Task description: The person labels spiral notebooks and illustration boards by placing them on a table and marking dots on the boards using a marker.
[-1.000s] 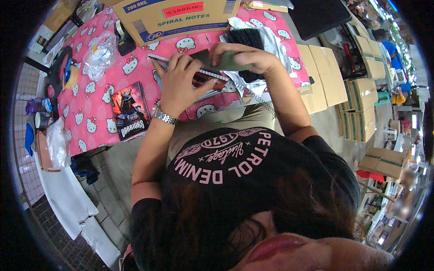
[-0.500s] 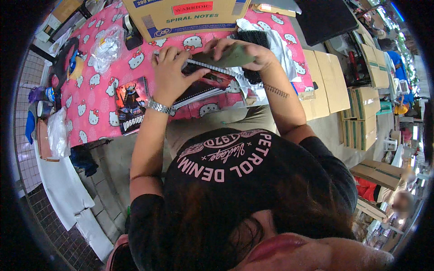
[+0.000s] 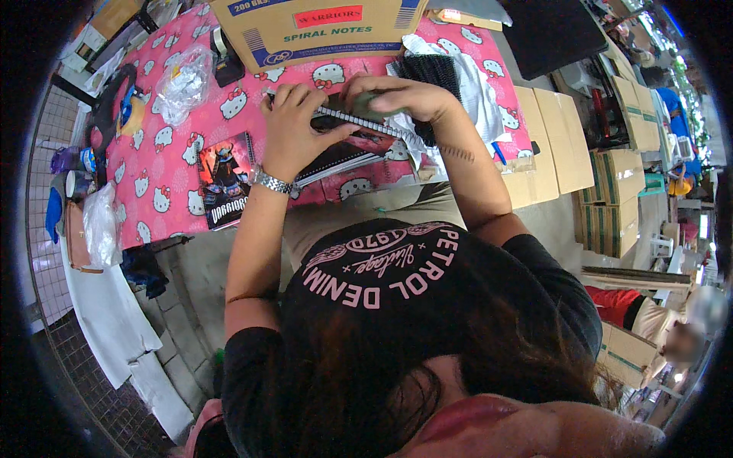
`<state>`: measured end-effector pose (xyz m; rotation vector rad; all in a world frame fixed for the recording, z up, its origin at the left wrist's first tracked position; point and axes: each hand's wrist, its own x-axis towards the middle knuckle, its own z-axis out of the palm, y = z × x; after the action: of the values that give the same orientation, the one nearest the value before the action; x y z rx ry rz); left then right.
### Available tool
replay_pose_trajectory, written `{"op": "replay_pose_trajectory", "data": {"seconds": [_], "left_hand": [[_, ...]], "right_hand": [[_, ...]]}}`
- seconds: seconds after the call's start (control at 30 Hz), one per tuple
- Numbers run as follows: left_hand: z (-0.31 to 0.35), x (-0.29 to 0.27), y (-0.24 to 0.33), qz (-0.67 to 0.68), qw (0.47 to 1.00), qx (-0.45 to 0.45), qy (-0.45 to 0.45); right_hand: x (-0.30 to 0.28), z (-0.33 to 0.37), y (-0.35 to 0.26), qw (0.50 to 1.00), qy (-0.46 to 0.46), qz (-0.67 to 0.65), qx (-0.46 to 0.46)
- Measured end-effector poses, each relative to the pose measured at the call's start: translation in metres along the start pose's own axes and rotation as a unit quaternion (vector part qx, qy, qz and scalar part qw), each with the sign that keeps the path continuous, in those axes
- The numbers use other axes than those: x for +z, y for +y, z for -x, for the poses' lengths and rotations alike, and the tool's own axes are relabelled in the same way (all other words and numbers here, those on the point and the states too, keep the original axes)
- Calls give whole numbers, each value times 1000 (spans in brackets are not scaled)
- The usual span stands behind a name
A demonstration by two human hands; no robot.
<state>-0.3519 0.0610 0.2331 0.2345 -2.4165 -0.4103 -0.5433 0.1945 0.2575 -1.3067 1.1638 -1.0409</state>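
A spiral notebook (image 3: pixel 359 122) stands tilted at the table's near edge, its pale wire coil running along the top. My left hand (image 3: pixel 296 126), with a metal watch at the wrist, grips its left end between thumb and fingers. At the coil's far side, my right hand (image 3: pixel 401 98) curls over a dark green sheet (image 3: pixel 362 102); its fingertips are partly hidden. Below lie more spiral notebooks (image 3: pixel 336 164) with dark, reddish covers. Left of my left wrist is another notebook (image 3: pixel 225 183) showing an armoured figure. Beyond my right hand, a bundle of black coils (image 3: pixel 434 76) rests on white wrapping (image 3: pixel 481 99).
A large cardboard box (image 3: pixel 321 34) stands at the back of the pink patterned table (image 3: pixel 160 175). Clear plastic (image 3: pixel 183 84) and a black tape dispenser (image 3: pixel 227 65) are on the left. A blue pen (image 3: pixel 499 153) lies right. Cardboard cartons (image 3: pixel 611 198) are stacked beyond.
My right hand has turned over and moved slightly left, its fingers now bent down toward the coil. The green sheet shows much less. My left hand keeps its grip.
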Motion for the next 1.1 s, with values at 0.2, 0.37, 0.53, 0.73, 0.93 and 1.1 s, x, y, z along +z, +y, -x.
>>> {"op": "replay_pose_trajectory", "data": {"seconds": [0.2,0.37,0.53,0.73,0.93,1.1], "left_hand": [[-3,-2,22,-2,999,-1,-32],[-4,-9,19,30,1000,-2,-7],[3,-22,-3,76,996,-37,-1],[4,-29,-17,150,981,-115,-46],[-5,-26,-9,177,976,-103,-75],[0,-26,-18,163,980,-75,-89]], "right_hand": [[1,8,11,970,-75,-157,-168],[-2,6,8,999,1,32,-21],[2,-11,9,997,0,-51,-49],[1,-32,7,985,32,167,41],[-1,-28,15,999,-46,-7,-3],[10,-27,16,967,-58,-224,-103]]}}
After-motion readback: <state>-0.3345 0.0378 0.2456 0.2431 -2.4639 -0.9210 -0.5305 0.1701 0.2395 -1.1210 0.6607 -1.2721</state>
